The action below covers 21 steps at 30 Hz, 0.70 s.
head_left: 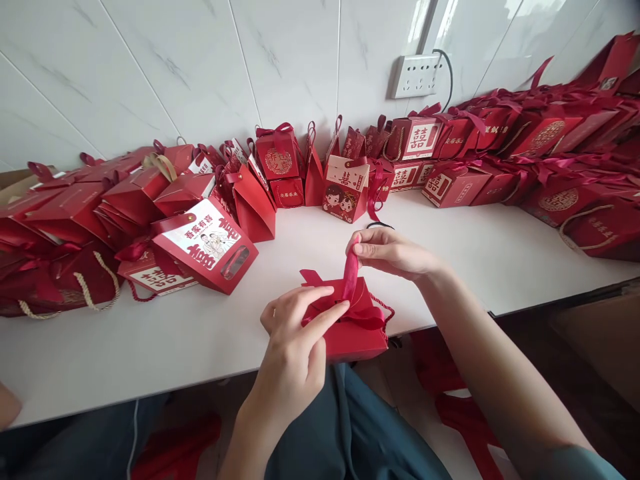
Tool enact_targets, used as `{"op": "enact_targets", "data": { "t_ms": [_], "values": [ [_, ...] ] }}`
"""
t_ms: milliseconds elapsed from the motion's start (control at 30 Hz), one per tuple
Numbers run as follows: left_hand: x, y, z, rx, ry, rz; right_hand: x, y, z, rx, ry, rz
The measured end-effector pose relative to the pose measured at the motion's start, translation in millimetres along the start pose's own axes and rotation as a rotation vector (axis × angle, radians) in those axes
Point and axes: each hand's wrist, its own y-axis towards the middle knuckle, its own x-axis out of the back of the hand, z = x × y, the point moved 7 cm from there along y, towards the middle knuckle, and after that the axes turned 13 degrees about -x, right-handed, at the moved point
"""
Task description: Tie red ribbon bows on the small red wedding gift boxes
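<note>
A red gift box (pixel 355 341) sits at the front edge of the table, a twisted red cord on its right side. A dark pink ribbon (pixel 351 273) crosses its top, with a loop lying to the right and a short tail at the left. My right hand (pixel 393 253) pinches the ribbon's upper end between thumb and fingers and holds it upright above the box. My left hand (pixel 300 327) rests over the box's left side, index and middle fingers stretched out beside the ribbon's base. Its other fingers are partly hidden.
Red gift boxes (pixel 80 207) crowd the table's left side; more boxes (pixel 550 137) are stacked along the right. A white-faced box (pixel 205 243) leans at left centre. A box with cartoon figures (pixel 346 190) stands ahead. A socket strip (pixel 420 76) is on the tiled wall. Another person's arm (pixel 7 405) shows at far left.
</note>
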Motion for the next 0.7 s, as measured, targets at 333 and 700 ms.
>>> {"op": "enact_targets", "data": {
  "t_ms": [333,700],
  "values": [
    [-0.2,3,-1,0.015,0.029,0.052,11,-71,-3,-0.136,-0.511,-0.873],
    [9.6,-9,13,0.167,-0.149,-0.211,-49,-79,-41,-0.245,-0.295,-0.552]
  ]
}}
